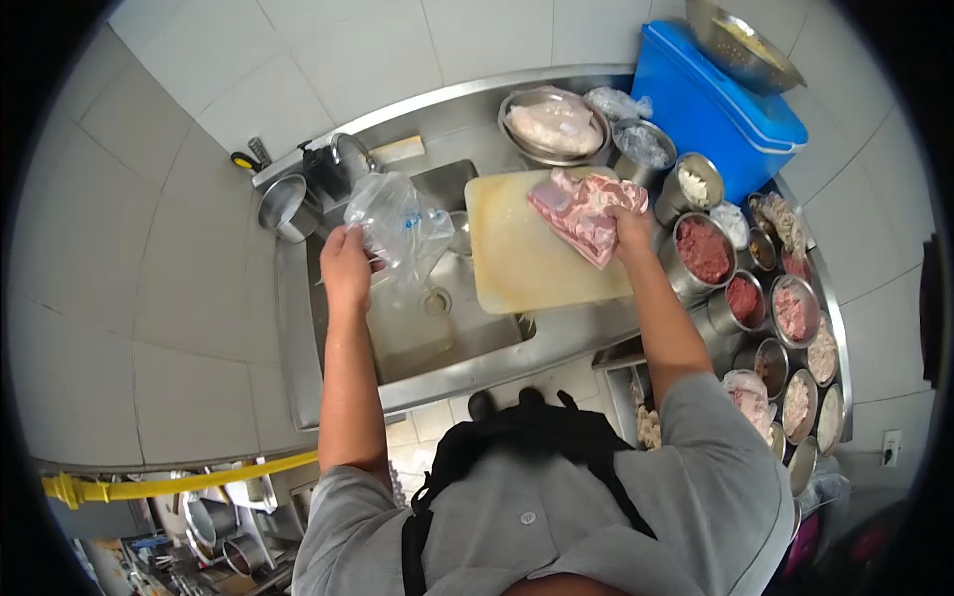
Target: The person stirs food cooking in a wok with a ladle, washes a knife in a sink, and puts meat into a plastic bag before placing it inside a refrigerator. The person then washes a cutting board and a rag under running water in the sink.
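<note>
Metal pot (288, 207): out at the far left, tilted, mouth toward the faucet (350, 149).
Left hand (348, 263): fingers closed now, pinching the gathered near-left edge of the plastic bag; some fingertips tucked out of sight.
Plastic bag (397, 219): up over the sink (407, 350), clear and crumpled, spreading away and rightward from the grip, loose end trailing down toward the drain (435, 301); contents, if any, impossible to tell.
Print: a small blue patch on the plastic, too small to read.
Cutting board (517, 258): lying right of the basin, pale and yellow-stained, far right part covered by meat and hand.
Meat slab (586, 214): over the upper right of the board, broad side away, long axis slanting from far left to near right, narrow corner pointing back toward the body; underside hidden, contact with the board hard to tell.
Right hand (631, 230): gripping the slab's right edge, thumb side in view, fingers partly hidden.
Steel containers (681, 278): crowding the right, several holding raw meat, some cut off behind the sleeve (711, 412).
Blue cooler (696, 99): back right, colander (717, 52) on top.
</note>
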Tool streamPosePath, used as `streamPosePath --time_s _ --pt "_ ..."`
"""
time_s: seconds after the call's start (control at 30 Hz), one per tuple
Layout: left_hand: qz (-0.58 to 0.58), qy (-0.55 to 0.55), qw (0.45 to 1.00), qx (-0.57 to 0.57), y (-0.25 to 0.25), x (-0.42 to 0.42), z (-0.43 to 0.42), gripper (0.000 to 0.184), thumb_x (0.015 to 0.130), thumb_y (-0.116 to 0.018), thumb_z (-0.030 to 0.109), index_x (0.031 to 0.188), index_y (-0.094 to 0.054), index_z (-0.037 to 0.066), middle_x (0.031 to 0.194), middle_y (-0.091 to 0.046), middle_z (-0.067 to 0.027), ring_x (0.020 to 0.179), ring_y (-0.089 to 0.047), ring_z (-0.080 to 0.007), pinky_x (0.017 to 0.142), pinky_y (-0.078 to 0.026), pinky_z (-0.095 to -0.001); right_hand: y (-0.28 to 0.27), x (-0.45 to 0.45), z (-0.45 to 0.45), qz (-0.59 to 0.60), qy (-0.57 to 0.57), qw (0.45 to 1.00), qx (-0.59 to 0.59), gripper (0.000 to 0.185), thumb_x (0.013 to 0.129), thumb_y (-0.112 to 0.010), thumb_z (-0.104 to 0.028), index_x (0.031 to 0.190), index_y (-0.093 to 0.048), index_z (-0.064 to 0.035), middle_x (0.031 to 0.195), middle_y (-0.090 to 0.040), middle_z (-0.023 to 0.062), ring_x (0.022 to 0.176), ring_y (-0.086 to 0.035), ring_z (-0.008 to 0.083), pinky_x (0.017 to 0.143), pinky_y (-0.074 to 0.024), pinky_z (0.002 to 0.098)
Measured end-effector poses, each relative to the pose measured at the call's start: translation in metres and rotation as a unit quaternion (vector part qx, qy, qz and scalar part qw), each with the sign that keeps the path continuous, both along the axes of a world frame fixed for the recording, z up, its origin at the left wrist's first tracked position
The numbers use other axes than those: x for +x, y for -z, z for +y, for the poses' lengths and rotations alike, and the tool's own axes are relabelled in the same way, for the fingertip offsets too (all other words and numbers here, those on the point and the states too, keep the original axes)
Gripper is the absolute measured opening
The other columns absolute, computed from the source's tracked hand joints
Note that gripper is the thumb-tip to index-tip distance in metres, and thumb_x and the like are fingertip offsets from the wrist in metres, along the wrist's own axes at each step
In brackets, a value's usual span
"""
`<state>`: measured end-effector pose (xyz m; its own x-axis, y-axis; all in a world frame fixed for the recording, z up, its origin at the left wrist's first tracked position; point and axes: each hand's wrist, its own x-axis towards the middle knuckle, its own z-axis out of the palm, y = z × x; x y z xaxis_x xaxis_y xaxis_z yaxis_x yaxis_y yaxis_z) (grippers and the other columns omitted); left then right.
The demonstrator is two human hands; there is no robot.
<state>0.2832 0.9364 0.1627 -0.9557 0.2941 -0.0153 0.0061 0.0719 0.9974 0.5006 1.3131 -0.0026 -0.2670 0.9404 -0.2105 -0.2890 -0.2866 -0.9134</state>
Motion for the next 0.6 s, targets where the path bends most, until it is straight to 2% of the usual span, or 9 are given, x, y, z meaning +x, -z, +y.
streamPosePath --time_s 0.07,0.1,0.23,0.27,0.3,0.4,0.53,0.57,0.6 --pt "-0.002 0.045 0.999 0.025 0.004 -0.007 0.027 0.021 0.096 -0.048 0.021 0.088 -0.058 0.004 0.069 -0.052 0.0002 0.059 -0.049 -0.0093 0.049 -0.043 -0.0274 -0.066 0.013 -0.021 -0.016 0.028 0.999 0.005 0.050 0.067 -0.070 0.006 0.111 -0.045 0.0081 0.100 -0.059 0.0182 0.082 -0.064 0.0255 0.065 -0.0567 0.0390" --pt "-0.012 0.060 0.998 0.033 0.006 -0.010 0.037 0.021 0.096 -0.047 0.020 0.087 -0.057 0.004 0.067 -0.051 0.0000 0.058 -0.049 -0.0096 0.051 -0.042 -0.0273 -0.068 0.023 -0.006 0.016 0.006 1.000 0.018 0.047 0.068 -0.068 0.008 0.109 -0.045 0.0099 0.100 -0.059 0.0192 0.079 -0.065 0.0252 0.063 -0.0582 0.0383" --pt "-0.016 0.117 0.992 0.034 0.018 -0.022 0.081 0.019 0.096 -0.047 0.019 0.090 -0.057 0.004 0.070 -0.051 -0.0008 0.059 -0.049 -0.0101 0.054 -0.043 -0.0271 -0.167 0.080 -0.033 0.065 -0.095 0.989 0.097 0.043 0.074 -0.061 0.007 0.115 -0.049 0.0067 0.101 -0.062 0.0158 0.086 -0.066 0.0275 0.066 -0.0600 0.0386" --pt "-0.080 0.153 0.980 0.103 0.024 -0.024 0.093 0.018 0.095 -0.048 0.019 0.091 -0.057 0.004 0.074 -0.053 -0.0014 0.060 -0.050 -0.0104 0.056 -0.044 -0.0271 -0.188 0.089 -0.047 0.082 -0.092 0.984 0.127 0.043 0.075 -0.060 0.006 0.117 -0.050 0.0052 0.102 -0.063 0.0153 0.088 -0.066 0.0276 0.068 -0.0600 0.0387" --pt "-0.144 0.186 0.957 0.168 0.027 -0.024 0.103 0.017 0.095 -0.048 0.018 0.092 -0.058 0.004 0.077 -0.055 -0.0020 0.062 -0.051 -0.0107 0.058 -0.044 -0.0271 -0.204 0.098 -0.057 0.099 -0.107 0.980 0.138 0.045 0.077 -0.060 0.001 0.121 -0.051 0.0059 0.108 -0.063 0.0172 0.089 -0.067 0.0295 0.079 -0.0579 0.0422" --pt "-0.211 0.272 0.929 0.139 -0.006 -0.005 0.126 0.016 0.094 -0.050 0.018 0.094 -0.058 0.004 0.085 -0.058 -0.0029 0.069 -0.054 -0.0114 0.060 -0.045 -0.0275 -0.212 0.114 -0.064 0.111 -0.141 0.974 0.140 0.050 0.074 -0.063 0.002 0.122 -0.050 0.0022 0.111 -0.062 0.0153 0.094 -0.065 0.0261 0.081 -0.0555 0.0388" --pt "-0.194 0.295 0.928 0.120 -0.070 0.028 0.135 0.017 0.093 -0.052 0.018 0.095 -0.060 0.003 0.085 -0.061 -0.0037 0.073 -0.056 -0.0121 0.062 -0.046 -0.0276 -0.184 0.085 -0.113 0.063 -0.116 0.960 0.246 0.064 0.070 -0.069 -0.007 0.129 -0.046 0.0002 0.116 -0.059 0.0112 0.106 -0.060 0.0229 0.091 -0.0506 0.0373" --pt "-0.121 0.328 0.931 0.107 -0.079 0.033 0.135 0.020 0.093 -0.053 0.020 0.098 -0.061 0.002 0.088 -0.062 -0.0041 0.075 -0.057 -0.0126 0.064 -0.047 -0.0278 -0.165 0.069 -0.118 0.037 -0.099 0.933 0.344 0.070 0.067 -0.074 -0.007 0.130 -0.044 -0.0018 0.116 -0.059 0.0099 0.107 -0.059 0.0217 0.093 -0.0492 0.0365" --pt "-0.048 0.357 0.929 0.089 -0.084 0.039 0.135 0.023 0.094 -0.053 0.021 0.100 -0.063 0.001 0.090 -0.063 -0.0044 0.076 -0.058 -0.0131 0.066 -0.048 -0.0280 -0.181 0.055 -0.141 -0.084 -0.098 0.901 0.414 0.065 0.068 -0.072 -0.002 0.126 -0.043 -0.0016 0.117 -0.057 0.0112 0.107 -0.058 0.0222 0.092 -0.0484 0.0354"
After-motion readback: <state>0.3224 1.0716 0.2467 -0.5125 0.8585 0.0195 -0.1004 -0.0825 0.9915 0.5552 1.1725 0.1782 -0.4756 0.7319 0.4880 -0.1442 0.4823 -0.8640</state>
